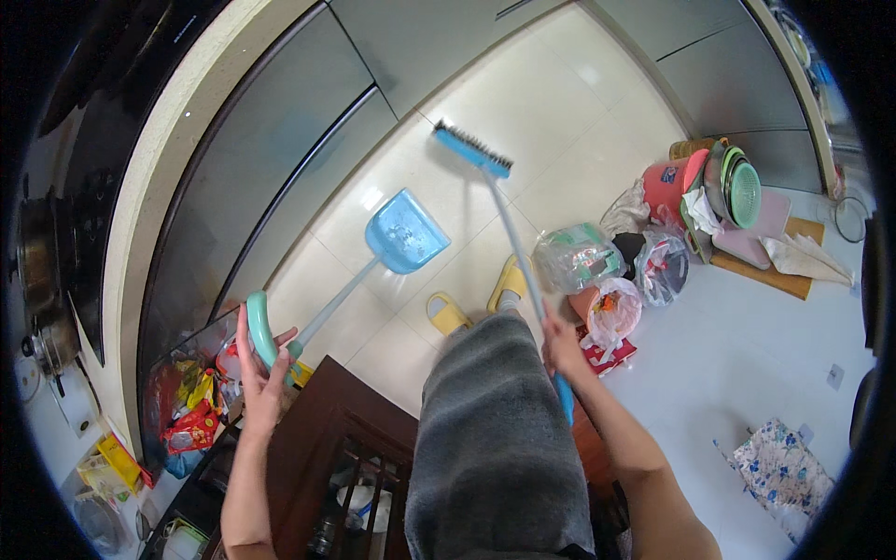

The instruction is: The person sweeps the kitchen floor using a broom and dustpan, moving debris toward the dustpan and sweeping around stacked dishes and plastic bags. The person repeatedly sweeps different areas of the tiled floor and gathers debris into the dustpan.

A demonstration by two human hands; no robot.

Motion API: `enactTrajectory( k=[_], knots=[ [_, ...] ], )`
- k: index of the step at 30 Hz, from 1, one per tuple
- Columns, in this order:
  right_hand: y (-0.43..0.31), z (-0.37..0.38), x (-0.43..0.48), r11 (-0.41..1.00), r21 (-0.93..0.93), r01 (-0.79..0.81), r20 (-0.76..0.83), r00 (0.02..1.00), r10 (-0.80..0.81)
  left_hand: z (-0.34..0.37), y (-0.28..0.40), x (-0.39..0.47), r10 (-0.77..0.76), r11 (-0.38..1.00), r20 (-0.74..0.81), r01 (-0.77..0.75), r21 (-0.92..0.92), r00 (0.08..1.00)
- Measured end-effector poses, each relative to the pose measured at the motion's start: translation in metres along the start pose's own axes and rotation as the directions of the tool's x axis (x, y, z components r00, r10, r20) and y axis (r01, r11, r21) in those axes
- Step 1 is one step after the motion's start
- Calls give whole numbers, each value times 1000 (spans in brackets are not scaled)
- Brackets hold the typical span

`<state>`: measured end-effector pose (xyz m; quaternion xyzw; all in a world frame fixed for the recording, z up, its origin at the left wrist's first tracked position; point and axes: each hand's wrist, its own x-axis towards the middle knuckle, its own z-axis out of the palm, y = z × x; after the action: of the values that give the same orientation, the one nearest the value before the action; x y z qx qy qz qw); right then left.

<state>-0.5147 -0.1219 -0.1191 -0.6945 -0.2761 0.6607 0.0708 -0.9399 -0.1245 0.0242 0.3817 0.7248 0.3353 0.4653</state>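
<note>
My left hand (263, 392) holds the green loop handle of a long-handled blue dustpan (406, 231), with some fingers spread around the loop. The pan lies on the tile floor, and small bits speckle its inside. My right hand (561, 343) is wrapped around the grey pole of a broom (509, 220). The broom's blue head (473, 150) has dark bristles facing away from me. It is beyond the pan and to its right, apart from it, near the base of the cabinets.
Grey cabinets (315, 140) line the left and far sides. At right stand a lined bin (616, 311), plastic bags (581, 257), a pink bucket (665, 185), stacked colanders (743, 194) and cutting boards (798, 269). A dark wooden cabinet (301, 448) is close at lower left. Yellow slippers (448, 315) are on my feet.
</note>
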Motion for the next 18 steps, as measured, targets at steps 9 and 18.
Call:
enactTrajectory(
  k=[9,18],
  knots=[
    [-106,49,195,944,-207,256,-164,942,-292,-21,-30,-48,-46,996,-392,11,-91,919],
    [77,137,79,725,-533,437,143,891,-432,-24,-57,-50,-112,968,-471,-11,-252,875]
  ],
)
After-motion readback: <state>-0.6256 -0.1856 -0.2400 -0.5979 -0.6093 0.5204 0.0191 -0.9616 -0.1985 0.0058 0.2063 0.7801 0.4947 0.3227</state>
